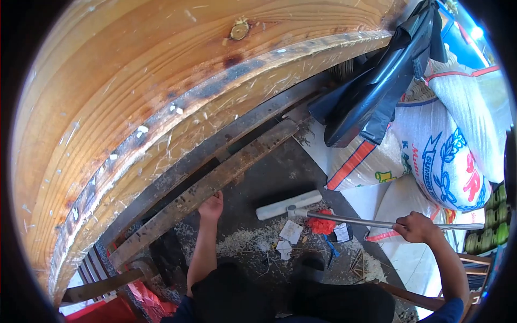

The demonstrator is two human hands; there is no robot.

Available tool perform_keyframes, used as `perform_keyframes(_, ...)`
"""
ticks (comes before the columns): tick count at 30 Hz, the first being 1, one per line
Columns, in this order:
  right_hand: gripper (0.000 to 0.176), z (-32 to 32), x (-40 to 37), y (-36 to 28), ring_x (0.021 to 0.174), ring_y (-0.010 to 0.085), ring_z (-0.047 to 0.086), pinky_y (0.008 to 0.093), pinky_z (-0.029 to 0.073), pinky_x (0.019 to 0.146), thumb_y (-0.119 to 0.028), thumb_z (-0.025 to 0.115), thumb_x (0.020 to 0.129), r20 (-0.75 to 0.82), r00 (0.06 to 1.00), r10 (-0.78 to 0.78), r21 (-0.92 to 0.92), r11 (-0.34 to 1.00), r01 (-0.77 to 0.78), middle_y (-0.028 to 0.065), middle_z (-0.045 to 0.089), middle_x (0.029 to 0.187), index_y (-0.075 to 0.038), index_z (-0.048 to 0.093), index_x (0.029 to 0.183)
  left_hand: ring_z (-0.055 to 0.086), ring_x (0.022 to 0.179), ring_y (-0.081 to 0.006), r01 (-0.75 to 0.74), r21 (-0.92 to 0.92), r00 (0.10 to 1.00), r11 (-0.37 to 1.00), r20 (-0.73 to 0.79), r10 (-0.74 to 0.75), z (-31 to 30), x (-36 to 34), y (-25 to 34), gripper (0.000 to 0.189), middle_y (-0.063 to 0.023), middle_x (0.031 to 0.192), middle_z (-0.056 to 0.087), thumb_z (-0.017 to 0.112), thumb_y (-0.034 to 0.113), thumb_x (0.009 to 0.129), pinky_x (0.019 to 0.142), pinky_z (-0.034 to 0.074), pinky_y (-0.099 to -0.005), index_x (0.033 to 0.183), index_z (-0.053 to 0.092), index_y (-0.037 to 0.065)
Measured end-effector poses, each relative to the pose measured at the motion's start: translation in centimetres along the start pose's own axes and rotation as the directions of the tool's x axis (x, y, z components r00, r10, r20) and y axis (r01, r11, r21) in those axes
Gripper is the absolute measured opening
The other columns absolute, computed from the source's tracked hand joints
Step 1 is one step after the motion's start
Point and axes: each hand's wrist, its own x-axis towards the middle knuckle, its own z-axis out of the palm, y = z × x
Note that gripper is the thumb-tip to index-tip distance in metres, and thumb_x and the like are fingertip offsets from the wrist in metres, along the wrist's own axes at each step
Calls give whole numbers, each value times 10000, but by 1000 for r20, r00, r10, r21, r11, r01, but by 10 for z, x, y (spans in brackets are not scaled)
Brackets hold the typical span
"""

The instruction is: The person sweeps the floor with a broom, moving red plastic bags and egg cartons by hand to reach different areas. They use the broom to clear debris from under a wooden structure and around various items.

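Observation:
My right hand (416,227) is wrapped around the metal handle of a broom (355,220). The handle runs leftward to a pale, wide broom head (289,205) on the dark floor. My left hand (211,205) is curled against the lower edge of a long wooden beam (207,185), its fingers partly hidden there. Below the broom head lie white paper scraps (291,231), a crumpled red piece of plastic (321,222) and scattered pale grains (242,242).
A thick wooden tabletop (161,70) spreads overhead at upper left. Stuffed woven sacks (431,156) stand on the right, with a black plastic bag (371,97) hanging beside them. Green gas cylinders (487,223) are at far right. A wooden rail (412,297) is at lower right.

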Motion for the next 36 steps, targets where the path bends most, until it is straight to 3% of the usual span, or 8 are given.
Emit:
perform_keyframes(4,379,15,36,-23,866,412,633,512,492,814,-418,471,952,-77,997,-19,-13,1000,18,227,663,819,-108,688,976,567,726,-184,86,103,987,991,-146,-70,-7,-1,5,328,-29,863,630,469,369,953,693,478,-331,1023,611,81)
perform_keyframes(6,377,40,65,-28,807,419,634,502,505,771,-422,481,948,-116,979,-167,74,982,176,222,660,803,-103,683,963,527,660,-147,171,665,970,727,-244,-4,-30,4,13,296,-9,782,594,486,360,948,613,440,-310,990,610,95)
perform_keyframes(10,377,59,67,-37,737,429,628,495,510,734,-424,488,942,-43,977,-207,103,972,211,214,654,766,-101,682,933,520,642,-126,275,814,955,513,-292,-48,-10,-54,25,256,4,758,590,488,316,950,563,412,-272,982,606,91)
perform_keyframes(15,349,45,20,3,685,442,616,515,501,695,-373,512,930,-231,962,-147,29,987,158,217,632,685,-73,676,858,588,690,-119,-17,993,978,119,41,-205,29,-115,37,235,-30,824,619,530,272,931,577,456,-254,1024,587,63)
perform_keyframes(21,347,81,53,1,687,451,630,531,511,714,-347,514,931,-329,939,-102,-12,995,104,250,634,704,-27,647,932,580,932,-249,172,534,960,828,-280,-19,59,-119,15,341,-112,1062,565,525,249,878,856,472,-380,1153,489,50)
perform_keyframes(24,380,111,97,-17,766,464,637,528,509,771,-373,478,952,-216,969,-115,36,991,126,263,651,785,-29,622,1021,527,1044,-286,-108,342,972,934,-163,172,39,-84,28,415,-140,1131,522,536,241,832,957,422,-423,1185,460,36)
perform_keyframes(27,409,115,116,-67,832,464,634,530,501,796,-408,456,960,-136,981,-136,83,985,148,284,648,832,-50,625,1066,492,1067,-281,33,153,925,988,-379,28,80,-92,39,483,-131,1152,478,539,233,771,967,425,-407,1201,420,49)
perform_keyframes(36,415,85,58,-48,763,455,638,540,507,766,-445,456,947,-107,976,-192,-16,981,192,249,653,761,-94,663,1017,474,1066,-291,45,164,959,985,-283,3,70,-96,42,476,-139,1183,452,537,234,759,973,421,-419,1185,436,47)
